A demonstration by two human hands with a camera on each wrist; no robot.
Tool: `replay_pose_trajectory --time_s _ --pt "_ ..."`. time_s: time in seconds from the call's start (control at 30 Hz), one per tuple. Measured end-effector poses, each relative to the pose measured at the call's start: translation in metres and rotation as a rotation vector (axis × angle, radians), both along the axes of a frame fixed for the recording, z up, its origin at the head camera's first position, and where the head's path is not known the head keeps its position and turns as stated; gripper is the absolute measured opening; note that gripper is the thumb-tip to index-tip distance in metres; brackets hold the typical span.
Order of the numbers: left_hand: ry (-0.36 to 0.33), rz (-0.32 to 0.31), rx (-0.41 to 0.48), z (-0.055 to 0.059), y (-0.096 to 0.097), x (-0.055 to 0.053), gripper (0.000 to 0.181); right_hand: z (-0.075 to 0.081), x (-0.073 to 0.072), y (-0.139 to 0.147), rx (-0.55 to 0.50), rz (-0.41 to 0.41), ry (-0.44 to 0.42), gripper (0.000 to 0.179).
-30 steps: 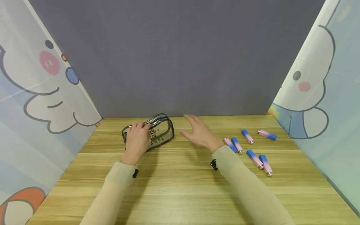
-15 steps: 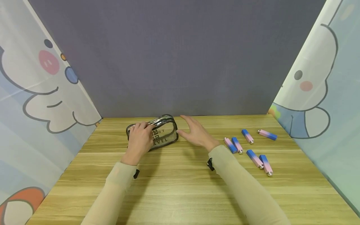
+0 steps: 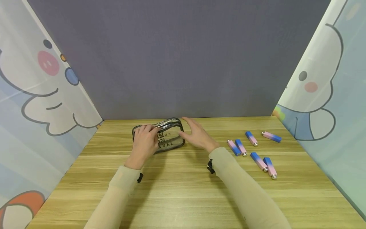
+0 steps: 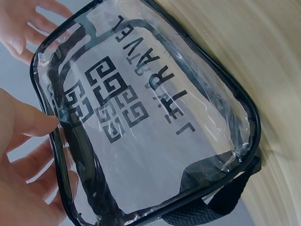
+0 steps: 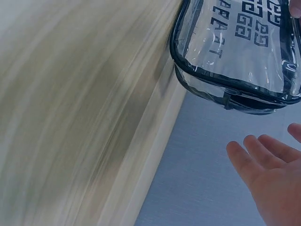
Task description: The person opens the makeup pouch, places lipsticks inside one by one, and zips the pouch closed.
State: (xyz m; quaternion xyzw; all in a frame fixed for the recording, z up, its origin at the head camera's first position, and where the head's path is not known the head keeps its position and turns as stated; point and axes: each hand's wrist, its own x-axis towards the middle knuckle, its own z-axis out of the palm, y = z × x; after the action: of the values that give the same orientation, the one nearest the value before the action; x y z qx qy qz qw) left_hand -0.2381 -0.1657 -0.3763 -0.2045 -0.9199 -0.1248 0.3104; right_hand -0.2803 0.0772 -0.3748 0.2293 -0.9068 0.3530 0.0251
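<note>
A clear zip pouch (image 3: 171, 137) with black edging and printed letters stands near the back of the table. My left hand (image 3: 144, 143) grips its top edge; in the left wrist view the thumb (image 4: 33, 113) lies on the printed side and the other fingers reach behind. A black strap (image 4: 202, 211) shows at the pouch's end. My right hand (image 3: 197, 133) is held beside the pouch's right end with fingers and thumb spread. The right wrist view shows those fingertips (image 5: 235, 149) apart from the pouch.
Several slim blue-and-pink sticks with silver ends, such as the nearest stick (image 3: 270, 168), lie on the right of the wooden table (image 3: 177, 197). A grey panel (image 3: 183, 60) rises along the back edge. Cartoon-printed curtains (image 3: 314, 70) flank both sides.
The pouch has slid to the right with my left hand on it. My right hand has moved slightly left, so the gap between it and the pouch is smaller. The sticks stay put.
</note>
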Motion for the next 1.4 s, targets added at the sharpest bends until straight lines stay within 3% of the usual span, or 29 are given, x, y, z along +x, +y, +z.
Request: replay_pose_trajectory --time_s 0.37,0.57,0.77,1.03,1.4 --pt "-0.001 -0.012 -0.020 0.000 0.012 -0.001 0.023 -0.001 0.000 -0.009 -0.047 0.003 -0.025 0.074" --pt "-0.002 -0.023 -0.013 0.000 0.017 -0.002 0.024 -0.002 -0.001 -0.010 -0.094 -0.056 -0.043 0.071" --pt "0.003 -0.039 -0.005 -0.001 0.020 -0.002 0.024 -0.004 -0.001 -0.008 -0.109 -0.112 -0.001 0.063" --pt "0.016 -0.082 0.013 -0.002 0.023 -0.005 0.025 -0.004 0.001 0.001 -0.139 -0.098 0.018 0.060" --pt "0.022 -0.110 0.021 -0.002 0.032 -0.005 0.025 -0.007 0.004 0.010 -0.213 -0.096 0.113 0.045"
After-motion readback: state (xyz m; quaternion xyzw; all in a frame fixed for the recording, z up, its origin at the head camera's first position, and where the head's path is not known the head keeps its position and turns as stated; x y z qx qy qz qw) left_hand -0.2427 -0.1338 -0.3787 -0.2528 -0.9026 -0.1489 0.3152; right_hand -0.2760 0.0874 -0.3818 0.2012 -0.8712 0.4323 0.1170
